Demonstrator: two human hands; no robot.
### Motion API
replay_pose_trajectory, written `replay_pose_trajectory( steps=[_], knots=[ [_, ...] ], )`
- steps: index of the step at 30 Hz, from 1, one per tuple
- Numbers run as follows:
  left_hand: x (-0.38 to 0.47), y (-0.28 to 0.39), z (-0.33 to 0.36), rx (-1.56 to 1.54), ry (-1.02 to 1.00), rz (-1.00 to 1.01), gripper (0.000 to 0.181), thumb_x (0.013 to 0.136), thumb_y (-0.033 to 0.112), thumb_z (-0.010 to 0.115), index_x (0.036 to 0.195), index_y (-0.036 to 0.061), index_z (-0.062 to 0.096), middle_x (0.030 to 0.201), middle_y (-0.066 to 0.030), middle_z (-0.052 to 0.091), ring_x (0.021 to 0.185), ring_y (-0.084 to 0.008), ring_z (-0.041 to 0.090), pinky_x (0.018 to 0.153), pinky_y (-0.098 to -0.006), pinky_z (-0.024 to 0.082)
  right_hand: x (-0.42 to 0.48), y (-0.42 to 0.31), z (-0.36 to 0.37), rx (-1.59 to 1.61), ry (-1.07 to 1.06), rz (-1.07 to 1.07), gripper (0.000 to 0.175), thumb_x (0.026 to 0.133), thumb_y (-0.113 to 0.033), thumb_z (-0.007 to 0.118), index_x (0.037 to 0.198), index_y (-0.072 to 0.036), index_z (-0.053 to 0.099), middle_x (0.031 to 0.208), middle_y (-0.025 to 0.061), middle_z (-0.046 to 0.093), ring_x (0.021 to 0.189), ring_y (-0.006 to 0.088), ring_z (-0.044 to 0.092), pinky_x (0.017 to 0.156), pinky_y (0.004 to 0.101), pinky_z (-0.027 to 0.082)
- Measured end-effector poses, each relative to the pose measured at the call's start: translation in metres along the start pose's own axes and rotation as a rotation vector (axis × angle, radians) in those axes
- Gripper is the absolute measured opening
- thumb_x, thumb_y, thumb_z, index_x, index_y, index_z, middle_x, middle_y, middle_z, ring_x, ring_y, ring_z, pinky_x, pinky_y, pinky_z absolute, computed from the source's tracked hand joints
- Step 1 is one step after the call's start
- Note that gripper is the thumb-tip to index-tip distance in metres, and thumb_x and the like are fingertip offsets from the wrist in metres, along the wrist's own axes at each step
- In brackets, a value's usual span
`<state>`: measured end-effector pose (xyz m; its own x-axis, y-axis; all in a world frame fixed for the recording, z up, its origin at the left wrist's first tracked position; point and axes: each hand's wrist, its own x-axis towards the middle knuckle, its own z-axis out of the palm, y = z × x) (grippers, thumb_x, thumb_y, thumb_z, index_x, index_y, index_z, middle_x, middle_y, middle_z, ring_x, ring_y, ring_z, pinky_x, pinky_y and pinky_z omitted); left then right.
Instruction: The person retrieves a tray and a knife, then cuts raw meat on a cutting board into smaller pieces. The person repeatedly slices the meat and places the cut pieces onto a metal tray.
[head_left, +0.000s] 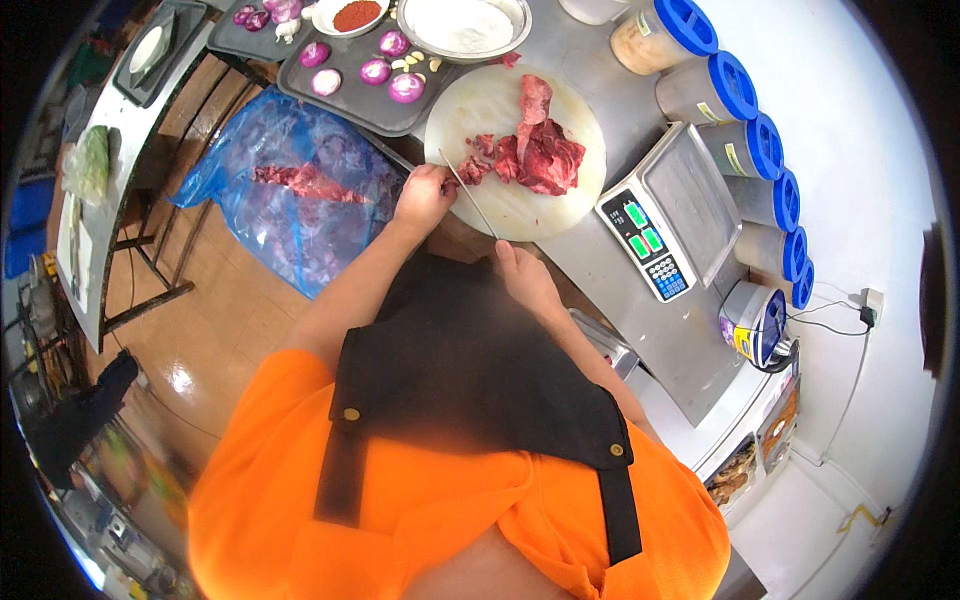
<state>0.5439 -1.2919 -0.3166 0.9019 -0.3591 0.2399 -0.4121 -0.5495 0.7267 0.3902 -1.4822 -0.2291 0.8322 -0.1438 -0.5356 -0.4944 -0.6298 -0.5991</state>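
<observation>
My right hand (525, 276) grips a knife (471, 196), whose thin blade slants up and left across the near left part of a round white cutting board (517, 217). The handle is hidden in the fist. My left hand (426, 196) is at the board's left edge, its fingers closed on a small bit of raw red meat (450, 182) beside the blade. Right of the blade lie small meat pieces (474, 169). A large chunk of raw meat (551, 161) rests mid-board, with a paler strip (535, 99) reaching away from it.
A digital scale (649, 244) stands right of the board, before several blue-lidded plastic containers (701, 101). Onions and garlic lie on a dark tray (352, 101), near a metal bowl of white powder (461, 26). A blue plastic bag (277, 142) with meat sits left, below table height.
</observation>
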Motion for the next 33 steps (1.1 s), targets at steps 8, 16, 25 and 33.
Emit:
replay_pose_trajectory(
  steps=[8, 16, 25, 33],
  knots=[
    [0.016, 0.001, 0.003, 0.100, -0.144, 0.007, 0.018, 0.075, 0.009, 0.067, 0.090, -0.0001, 0.068, 0.083, -0.0215, 0.065, 0.084, -0.0412, 0.064, 0.078, -0.0493, 0.053, 0.066, -0.024, 0.020, -0.003, 0.056, -0.019, 0.073, 0.105, -0.055, 0.035, 0.099, 0.009, 0.068, 0.097, 0.0376, 0.065, 0.101, 0.0535, 0.063, 0.092, 0.0551, 0.048],
    [0.023, -0.024, -0.002, 0.122, 0.001, -0.090, 0.013, 0.080, 0.013, 0.069, 0.079, 0.0002, 0.067, 0.078, -0.0215, 0.065, 0.077, -0.0408, 0.064, 0.072, -0.0490, 0.053, 0.089, -0.030, 0.029, -0.044, 0.094, -0.092, 0.076, 0.105, -0.058, 0.034, 0.093, 0.008, 0.068, 0.094, 0.0355, 0.066, 0.098, 0.0510, 0.064, 0.089, 0.0543, 0.049],
    [0.040, 0.015, 0.028, 0.018, -0.048, 0.092, 0.066, 0.084, 0.026, 0.070, 0.140, -0.0005, 0.047, 0.140, -0.0244, 0.048, 0.127, -0.0432, 0.046, 0.106, -0.0501, 0.039, 0.002, 0.030, -0.007, 0.508, 0.214, -0.050, 0.063, 0.107, -0.056, 0.040, 0.069, -0.006, 0.051, 0.060, -0.0004, 0.046, 0.056, 0.0119, 0.047, 0.053, 0.0296, 0.040],
    [0.047, 0.033, 0.065, 0.407, -0.075, 0.262, 0.060, 0.084, 0.038, 0.070, 0.135, 0.0093, 0.056, 0.136, -0.0158, 0.051, 0.126, -0.0359, 0.047, 0.102, -0.0514, 0.038, -0.027, 0.033, -0.040, 0.779, 0.396, 0.087, 0.067, 0.105, -0.062, 0.037, 0.067, -0.008, 0.049, 0.053, -0.0001, 0.043, 0.041, 0.0109, 0.040, 0.040, 0.0279, 0.032]
  ],
)
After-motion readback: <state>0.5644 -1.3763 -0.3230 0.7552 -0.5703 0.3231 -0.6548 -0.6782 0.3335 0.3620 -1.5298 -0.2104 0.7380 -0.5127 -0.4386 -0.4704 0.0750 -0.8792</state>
